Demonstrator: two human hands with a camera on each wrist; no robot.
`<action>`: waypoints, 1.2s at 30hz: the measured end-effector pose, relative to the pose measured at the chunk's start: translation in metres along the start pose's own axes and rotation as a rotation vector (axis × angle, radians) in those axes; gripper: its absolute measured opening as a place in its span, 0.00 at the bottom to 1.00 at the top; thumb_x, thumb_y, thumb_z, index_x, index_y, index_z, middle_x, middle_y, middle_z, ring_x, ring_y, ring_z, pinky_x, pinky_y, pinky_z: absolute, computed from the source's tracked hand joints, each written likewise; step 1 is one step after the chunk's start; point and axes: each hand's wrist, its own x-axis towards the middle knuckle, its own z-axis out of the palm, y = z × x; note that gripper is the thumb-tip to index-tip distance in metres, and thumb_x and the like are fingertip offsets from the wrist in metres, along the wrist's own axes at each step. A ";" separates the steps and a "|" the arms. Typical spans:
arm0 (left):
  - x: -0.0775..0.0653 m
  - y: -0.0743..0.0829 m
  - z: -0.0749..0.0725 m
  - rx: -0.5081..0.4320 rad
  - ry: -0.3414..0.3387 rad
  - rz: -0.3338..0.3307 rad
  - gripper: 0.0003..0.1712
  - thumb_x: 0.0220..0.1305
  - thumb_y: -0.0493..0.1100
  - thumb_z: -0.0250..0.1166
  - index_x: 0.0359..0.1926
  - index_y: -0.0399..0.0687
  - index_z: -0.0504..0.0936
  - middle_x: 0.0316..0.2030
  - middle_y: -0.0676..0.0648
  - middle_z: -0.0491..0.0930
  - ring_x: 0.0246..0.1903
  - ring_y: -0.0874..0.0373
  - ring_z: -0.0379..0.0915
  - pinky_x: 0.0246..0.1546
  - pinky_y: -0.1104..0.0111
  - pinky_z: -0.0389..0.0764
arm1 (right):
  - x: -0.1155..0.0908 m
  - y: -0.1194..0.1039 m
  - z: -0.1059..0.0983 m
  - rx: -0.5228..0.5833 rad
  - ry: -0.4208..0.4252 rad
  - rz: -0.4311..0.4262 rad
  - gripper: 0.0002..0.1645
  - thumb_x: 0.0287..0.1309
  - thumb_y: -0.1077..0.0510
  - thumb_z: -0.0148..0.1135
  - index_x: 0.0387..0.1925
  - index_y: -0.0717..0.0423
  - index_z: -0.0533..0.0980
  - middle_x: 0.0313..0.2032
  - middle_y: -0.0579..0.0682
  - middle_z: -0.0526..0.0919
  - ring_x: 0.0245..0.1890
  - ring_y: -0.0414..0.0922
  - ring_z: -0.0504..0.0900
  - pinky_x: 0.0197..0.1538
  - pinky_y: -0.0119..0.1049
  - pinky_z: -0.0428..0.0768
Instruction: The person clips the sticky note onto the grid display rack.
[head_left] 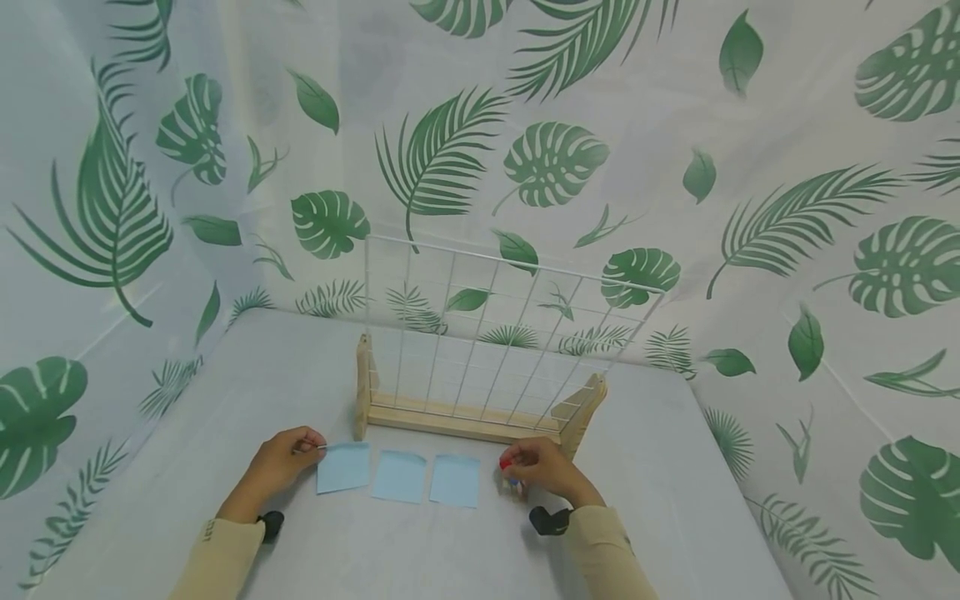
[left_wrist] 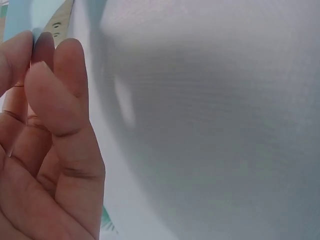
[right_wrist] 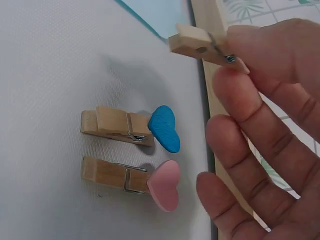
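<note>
At the left, my left hand (head_left: 281,462) pinches the upper left corner of a light blue paper note (head_left: 343,469) between thumb and fingertips. The left wrist view shows only a strip of that paper (left_wrist: 17,17). My right hand (head_left: 553,468) holds a small wooden clothespin (right_wrist: 192,44) between thumb and index finger, above the table. Something red (head_left: 506,462) shows at its fingertips in the head view. Below that hand lie two more clothespins, one with a blue heart (right_wrist: 164,129), the other with a pink heart (right_wrist: 164,186).
A middle blue note (head_left: 399,477) and a right one (head_left: 455,481) lie side by side on the white table. Behind them stands a white wire grid in a wooden base (head_left: 450,422). Leaf-patterned curtains (head_left: 555,167) surround the table.
</note>
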 end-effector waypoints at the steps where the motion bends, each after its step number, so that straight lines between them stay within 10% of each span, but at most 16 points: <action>1: 0.000 0.001 0.000 -0.003 0.002 0.003 0.08 0.73 0.38 0.69 0.45 0.36 0.85 0.37 0.46 0.84 0.42 0.50 0.78 0.43 0.57 0.77 | 0.000 0.000 0.000 -0.003 0.008 -0.010 0.07 0.63 0.68 0.73 0.42 0.67 0.86 0.36 0.51 0.87 0.35 0.41 0.81 0.36 0.28 0.80; 18: -0.005 0.012 -0.006 -0.065 0.024 0.069 0.07 0.75 0.38 0.68 0.48 0.39 0.85 0.42 0.46 0.86 0.42 0.51 0.82 0.38 0.62 0.81 | -0.005 -0.001 -0.001 0.049 0.100 -0.090 0.09 0.63 0.69 0.73 0.44 0.70 0.85 0.33 0.52 0.86 0.29 0.35 0.81 0.32 0.28 0.80; 36: -0.010 0.031 -0.010 -0.183 0.099 0.210 0.06 0.74 0.36 0.70 0.47 0.38 0.87 0.37 0.48 0.87 0.37 0.57 0.81 0.34 0.70 0.86 | -0.011 -0.017 -0.005 -0.027 0.173 -0.189 0.06 0.67 0.67 0.72 0.45 0.65 0.86 0.40 0.55 0.90 0.39 0.35 0.84 0.48 0.31 0.85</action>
